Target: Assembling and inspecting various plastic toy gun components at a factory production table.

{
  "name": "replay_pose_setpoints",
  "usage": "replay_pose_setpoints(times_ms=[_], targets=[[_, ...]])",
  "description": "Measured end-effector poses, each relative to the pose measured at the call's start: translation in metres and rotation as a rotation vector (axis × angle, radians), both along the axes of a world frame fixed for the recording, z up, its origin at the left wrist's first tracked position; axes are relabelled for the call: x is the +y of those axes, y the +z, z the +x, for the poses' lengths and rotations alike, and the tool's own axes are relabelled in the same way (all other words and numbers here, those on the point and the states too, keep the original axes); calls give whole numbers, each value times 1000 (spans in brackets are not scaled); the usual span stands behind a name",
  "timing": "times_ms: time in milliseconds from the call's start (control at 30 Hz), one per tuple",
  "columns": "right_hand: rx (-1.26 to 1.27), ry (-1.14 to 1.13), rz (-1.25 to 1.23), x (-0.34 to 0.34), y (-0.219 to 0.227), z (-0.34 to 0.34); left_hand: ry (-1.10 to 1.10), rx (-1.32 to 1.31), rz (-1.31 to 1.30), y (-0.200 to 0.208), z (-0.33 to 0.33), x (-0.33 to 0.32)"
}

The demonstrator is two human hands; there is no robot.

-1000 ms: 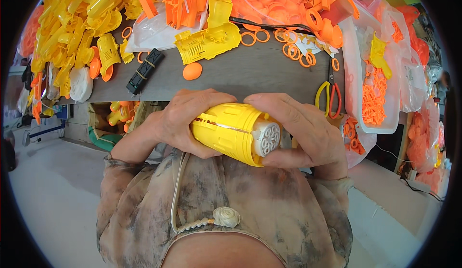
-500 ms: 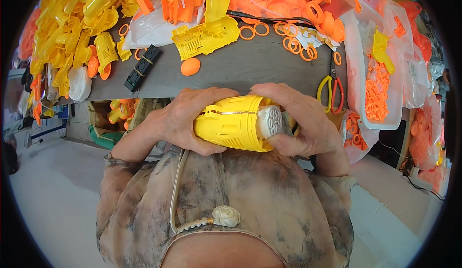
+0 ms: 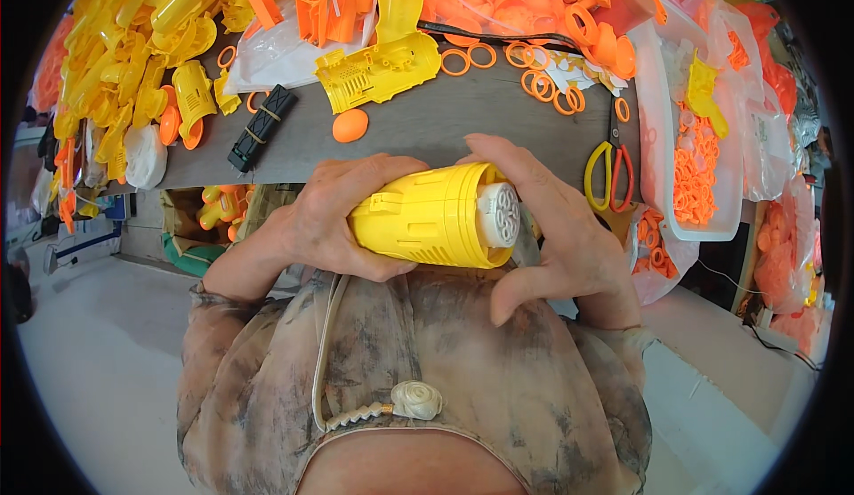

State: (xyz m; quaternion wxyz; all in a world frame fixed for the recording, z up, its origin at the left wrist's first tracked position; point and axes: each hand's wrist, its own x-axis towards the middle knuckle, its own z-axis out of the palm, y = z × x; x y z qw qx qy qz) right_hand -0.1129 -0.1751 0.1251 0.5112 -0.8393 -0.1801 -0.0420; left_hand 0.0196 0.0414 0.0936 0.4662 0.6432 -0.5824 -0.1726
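Note:
A yellow plastic barrel-shaped housing point(image 3: 422, 219) lies sideways in front of my chest. My left hand point(image 3: 329, 215) is wrapped round its left part, thumb below and fingers over the top. In the housing's right end sits a white round insert point(image 3: 501, 215) with several holes in its face. The seam between the halves looks closed at the top. My right hand point(image 3: 569, 237) is open beside that end, thumb and fingers spread apart with the thumb clear of the rim. Whether a right fingertip still touches the upper rim I cannot tell.
On the grey table point(image 3: 498, 130) lie a yellow half-shell point(image 3: 382, 68), an orange oval piece point(image 3: 350, 125), a banded black block point(image 3: 262, 128), scissors point(image 3: 609, 166) and several orange rings point(image 3: 538, 84). Yellow shells point(image 3: 124, 59) are heaped left; a clear bin point(image 3: 663, 166) of orange parts stands right.
My right hand has let go of the housing's right end, its thumb swinging down and away. My left hand has turned the housing, so the top seam is less visible.

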Motion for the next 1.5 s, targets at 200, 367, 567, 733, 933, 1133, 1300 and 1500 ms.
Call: replay_pose_setpoints(times_ms=[200, 367, 567, 733, 933, 1133, 1300, 1500], targets=[[-14, -179, -82, 13, -1, 1, 59, -92, -48, 5, 0, -3], [-146, -174, -32, 13, -9, 3, 69, -223, -96, 15, 9, -7], [-365, -267, 1, 3, -18, 4, 41, -367, -247, 26, 25, -16], [-450, -325, -60, 14, -24, 4, 366, 291, -526, 1, 11, -24], [-504, -433, -42, 35, -44, 7, 391, 301, -629, -15, 25, -37], [-438, -442, 4, 28, -42, 10, 362, 342, -512, -14, 35, -36], [-451, -436, 34, 13, -36, 17, 84, -367, -355, 38, 42, -39], [-442, -284, -193, 9, 8, 37, -14, -35, -98, 29, 36, -43]])
